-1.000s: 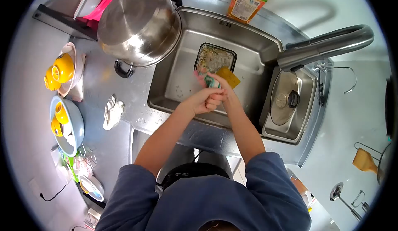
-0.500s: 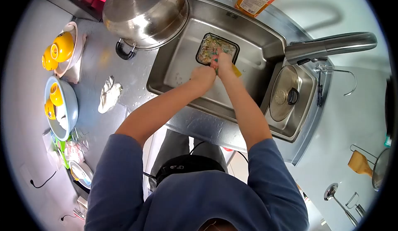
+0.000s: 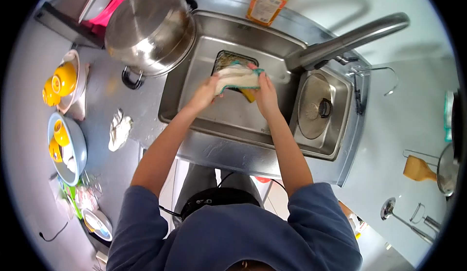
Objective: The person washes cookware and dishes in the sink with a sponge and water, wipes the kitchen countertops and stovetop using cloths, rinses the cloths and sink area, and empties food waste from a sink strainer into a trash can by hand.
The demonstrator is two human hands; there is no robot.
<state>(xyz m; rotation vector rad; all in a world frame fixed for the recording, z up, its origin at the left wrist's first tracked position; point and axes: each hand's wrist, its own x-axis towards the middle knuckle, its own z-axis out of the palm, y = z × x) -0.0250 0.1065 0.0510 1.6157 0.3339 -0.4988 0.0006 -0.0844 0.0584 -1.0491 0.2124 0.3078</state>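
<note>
A white cloth with teal edging (image 3: 237, 78) is stretched between my two hands above the sink (image 3: 194, 71). My left hand (image 3: 206, 92) grips its left end, and my right hand (image 3: 265, 95) has fingers closed on the right end. Below the cloth, a square dark-rimmed drain basket (image 3: 224, 57) with food scraps in it is partly covered from view. Something flat and yellow (image 3: 249, 96) pokes out beside the drain under the cloth; its kind is unclear.
A large steel pot (image 3: 146, 32) overlaps the sink's left corner. On the right are the faucet (image 3: 355, 35) and a glass lid (image 3: 310, 108) in the small basin. An orange soap bottle (image 3: 267, 3) stands behind. Left lie a crumpled cloth (image 3: 119, 131) and a blue basin (image 3: 81, 149).
My hands were pressed together around the bunched cloth over the drain; now they are apart, with the cloth spread between them. The whole view has shifted somewhat.
</note>
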